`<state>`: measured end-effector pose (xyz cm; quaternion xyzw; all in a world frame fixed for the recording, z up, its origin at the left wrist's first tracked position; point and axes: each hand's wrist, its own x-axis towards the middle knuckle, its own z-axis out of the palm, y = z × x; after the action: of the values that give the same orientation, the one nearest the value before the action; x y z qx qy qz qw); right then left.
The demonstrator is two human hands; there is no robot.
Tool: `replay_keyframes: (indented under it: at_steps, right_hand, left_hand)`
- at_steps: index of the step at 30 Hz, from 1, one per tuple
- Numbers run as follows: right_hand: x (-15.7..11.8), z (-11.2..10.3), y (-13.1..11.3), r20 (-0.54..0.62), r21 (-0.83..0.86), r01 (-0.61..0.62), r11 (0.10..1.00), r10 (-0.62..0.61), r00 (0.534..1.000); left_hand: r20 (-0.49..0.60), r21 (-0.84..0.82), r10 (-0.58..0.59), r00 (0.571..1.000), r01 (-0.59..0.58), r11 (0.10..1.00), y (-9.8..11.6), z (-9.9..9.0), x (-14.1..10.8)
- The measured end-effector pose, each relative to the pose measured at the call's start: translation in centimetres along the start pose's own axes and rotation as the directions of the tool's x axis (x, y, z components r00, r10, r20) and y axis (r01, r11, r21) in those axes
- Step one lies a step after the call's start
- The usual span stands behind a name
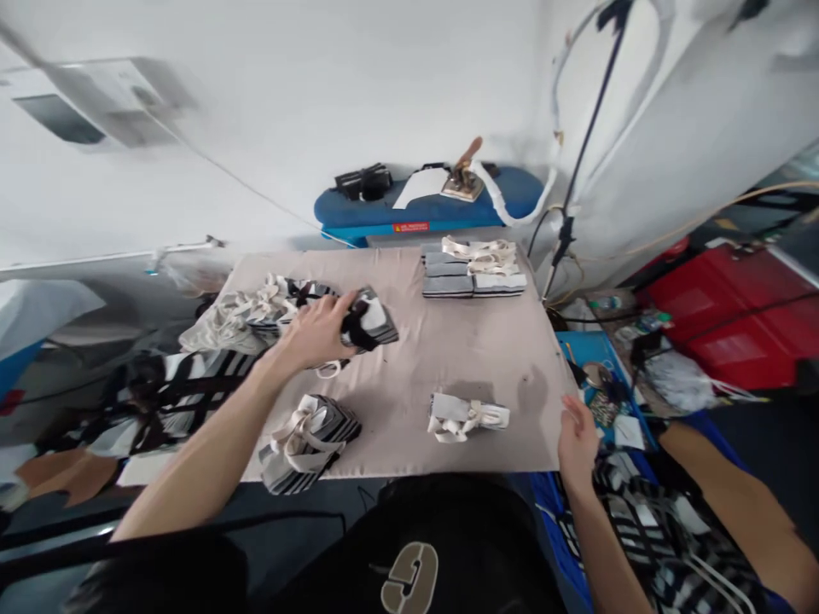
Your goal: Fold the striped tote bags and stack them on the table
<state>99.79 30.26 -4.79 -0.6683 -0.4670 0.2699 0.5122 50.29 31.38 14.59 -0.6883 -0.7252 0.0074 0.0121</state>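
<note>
My left hand (320, 328) grips a tied bundle of striped fabric (377, 320) with a black band, above the left half of the cloth-covered table (409, 367). Beside that hand lies a pile of striped bundles with cream ties (275, 298). Nearer to me, a thick striped stack with a cream tie (307, 443) sits at the front left edge. Over the table's right edge is my right hand (577, 439), holding nothing, its fingers loosely apart. To its left rests a small tied bundle (469, 416).
Neat striped stacks (473, 269) lie at the back right. Behind the table, an iron (464, 179) with a white hose stands on a blue pressing board (364, 211). A blue bin of striped pieces (640, 520) is at lower right. A thin pole (592, 119) rises beside the table.
</note>
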Motion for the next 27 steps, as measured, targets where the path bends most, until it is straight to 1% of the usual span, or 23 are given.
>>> replay_keyframes:
  at_steps: [1, 2, 3, 4, 6, 8, 10, 11, 12, 13, 15, 17, 18, 20, 21, 23, 24, 26, 27]
  right_hand:
    - [0.3, -0.1, -0.1, 0.003, 0.011, 0.006, 1.0, -0.006, 1.0]
    - [0.6, -0.2, -0.2, 0.01, 0.017, 0.012, 1.0, -0.012, 1.0]
    - [1.0, -0.3, -0.3, 0.017, 0.021, 0.017, 1.0, -0.017, 1.0]
    - [1.3, -0.4, -0.4, 0.026, 0.026, 0.02, 0.999, -0.02, 0.999]
    - [2.0, -0.4, -0.5, 0.046, 0.045, 0.019, 0.999, -0.021, 0.999]
    - [2.8, -0.5, -0.4, 0.078, 0.069, 0.028, 0.997, -0.033, 0.996]
    - [3.4, -0.6, -0.2, 0.122, 0.086, 0.057, 0.995, -0.067, 0.99]
    - [3.7, -0.6, -0.1, 0.145, 0.091, 0.074, 0.993, -0.087, 0.986]
    - [4.0, -0.6, 0.0, 0.169, 0.091, 0.095, 0.991, -0.109, 0.979]
    - [4.3, -0.5, 0.0, 0.191, 0.089, 0.122, 0.989, -0.137, 0.972]
    - [4.9, 0.2, -0.1, 0.235, 0.079, 0.189, 0.979, -0.202, 0.951]
    - [5.6, 1.5, -0.3, 0.288, 0.064, 0.274, 0.959, -0.281, 0.916]
    - [5.9, 2.4, -0.5, 0.322, 0.058, 0.319, 0.946, -0.32, 0.891]
    - [6.6, 4.7, -0.7, 0.399, 0.033, 0.401, 0.915, -0.38, 0.835]
    - [6.8, 5.9, -0.7, 0.438, 0.011, 0.438, 0.899, -0.398, 0.806]
    - [7.1, 8.1, -0.6, 0.512, -0.052, 0.491, 0.87, -0.399, 0.761]
    - [7.1, 8.9, -0.5, 0.543, -0.091, 0.506, 0.858, -0.383, 0.747]
    - [6.9, 10.1, -0.1, 0.584, -0.161, 0.52, 0.839, -0.344, 0.736]
    - [6.8, 10.5, 0.2, 0.594, -0.184, 0.522, 0.833, -0.329, 0.735]
  left_hand:
    - [0.025, -0.019, 0.08, 0.996, -0.08, 0.997, 3.2, 0.0, 1.2]
    - [0.048, -0.036, 0.156, 0.987, -0.155, 0.987, 6.4, 0.4, 2.4]
    - [0.077, -0.051, 0.228, 0.971, -0.224, 0.973, 9.5, 1.2, 3.6]
    - [0.1, -0.064, 0.295, 0.95, -0.289, 0.955, 12.5, 2.4, 4.7]
    - [0.143, -0.089, 0.412, 0.9, -0.403, 0.911, 17.9, 5.5, 6.5]
    - [0.188, -0.1, 0.497, 0.847, -0.487, 0.868, 22.0, 9.1, 7.8]
    - [0.232, -0.098, 0.544, 0.806, -0.538, 0.838, 24.6, 12.4, 8.5]
    - [0.244, -0.1, 0.557, 0.794, -0.55, 0.829, 25.3, 13.7, 8.6]
    - [0.242, -0.112, 0.562, 0.791, -0.552, 0.826, 25.6, 14.8, 8.7]
    - [0.226, -0.141, 0.561, 0.796, -0.543, 0.828, 25.6, 15.5, 8.8]
    - [0.162, -0.23, 0.535, 0.829, -0.495, 0.838, 25.2, 16.2, 8.9]
    - [0.084, -0.318, 0.489, 0.868, -0.441, 0.839, 24.7, 16.1, 9.0]
    - [0.048, -0.343, 0.47, 0.881, -0.427, 0.837, 24.7, 15.9, 9.0]
    - [0.007, -0.343, 0.458, 0.889, -0.428, 0.836, 25.3, 15.5, 8.9]
    - [0.006, -0.322, 0.461, 0.888, -0.434, 0.841, 25.8, 15.4, 8.8]
    - [0.03, -0.255, 0.456, 0.89, -0.434, 0.864, 27.0, 15.3, 8.5]
    - [0.04, -0.216, 0.44, 0.897, -0.422, 0.88, 27.5, 15.3, 8.3]
    - [0.028, -0.153, 0.408, 0.913, -0.399, 0.904, 28.0, 15.4, 7.8]
    - [0.013, -0.134, 0.406, 0.914, -0.401, 0.906, 27.9, 15.5, 7.5]
